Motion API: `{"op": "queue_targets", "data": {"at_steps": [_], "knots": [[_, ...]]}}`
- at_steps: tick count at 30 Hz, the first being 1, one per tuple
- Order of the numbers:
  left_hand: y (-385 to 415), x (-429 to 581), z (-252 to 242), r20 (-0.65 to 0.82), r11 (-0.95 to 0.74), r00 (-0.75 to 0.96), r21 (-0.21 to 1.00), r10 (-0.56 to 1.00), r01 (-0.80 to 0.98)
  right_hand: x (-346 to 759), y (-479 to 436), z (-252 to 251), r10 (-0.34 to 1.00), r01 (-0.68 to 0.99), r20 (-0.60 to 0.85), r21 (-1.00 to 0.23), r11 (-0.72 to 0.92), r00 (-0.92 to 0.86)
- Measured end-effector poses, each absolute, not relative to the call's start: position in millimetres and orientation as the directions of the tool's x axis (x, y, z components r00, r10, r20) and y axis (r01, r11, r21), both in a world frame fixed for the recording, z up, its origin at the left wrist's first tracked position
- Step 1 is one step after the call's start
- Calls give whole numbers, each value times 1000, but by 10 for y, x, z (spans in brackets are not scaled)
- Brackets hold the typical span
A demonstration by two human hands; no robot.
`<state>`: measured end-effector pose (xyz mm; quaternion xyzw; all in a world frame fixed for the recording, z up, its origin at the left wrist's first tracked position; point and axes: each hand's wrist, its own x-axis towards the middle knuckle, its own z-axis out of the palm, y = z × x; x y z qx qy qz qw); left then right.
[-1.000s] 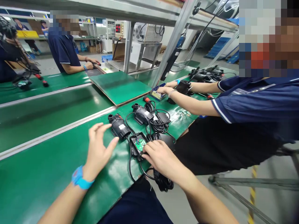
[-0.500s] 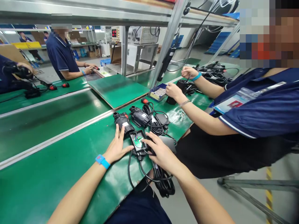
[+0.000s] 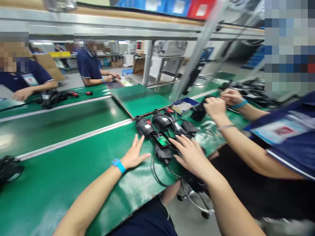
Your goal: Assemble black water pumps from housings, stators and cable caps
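Observation:
My left hand (image 3: 135, 154) lies flat and open on the green bench mat (image 3: 61, 177), fingertips just short of a black pump body (image 3: 144, 127). My right hand (image 3: 190, 154) rests with fingers spread beside a small open black box showing a green circuit board (image 3: 162, 141); it grips nothing. A black cable (image 3: 157, 170) loops from the box over the bench edge toward my lap. A second black pump (image 3: 161, 121) with coiled cord lies just behind.
A co-worker's hands (image 3: 216, 105) on my right handle a black part near a blue tray of small parts (image 3: 183, 106). A raised green board (image 3: 139, 98) lies behind. Two other people work across the conveyor. A black object (image 3: 8, 168) sits at far left.
The view has swung to the left and blurred. My left hand came down beside the pump and now lies flat. My right hand stays at the open box. The co-worker's hands rose.

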<state>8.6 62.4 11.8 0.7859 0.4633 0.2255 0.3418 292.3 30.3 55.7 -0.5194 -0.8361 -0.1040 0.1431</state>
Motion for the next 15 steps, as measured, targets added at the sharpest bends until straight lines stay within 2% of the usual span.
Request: {"op": "queue_targets", "data": {"at_steps": [1,3,5,8,11,15], "knots": [[486,-35,127,22,-325,466,745,885,583,2787,161,560,777,880,452,38,473,-438],[202,-273,152,-10,-313,478,744,878,590,2470,-83,504,593,741,597,5,671,-541],[-32,-514,173,-27,-318,503,745,864,586,2123,-214,376,391,492,610,-3,871,-689],[-291,-936,176,-43,-321,479,689,877,650,1549,-211,140,130,186,553,45,982,-823],[-521,-1389,156,-22,-252,314,545,949,800,979,-95,-61,35,79,502,66,995,-864],[-771,-1813,161,12,-25,22,419,1000,908,479,61,-341,0,3,499,4,1000,-867]]}}
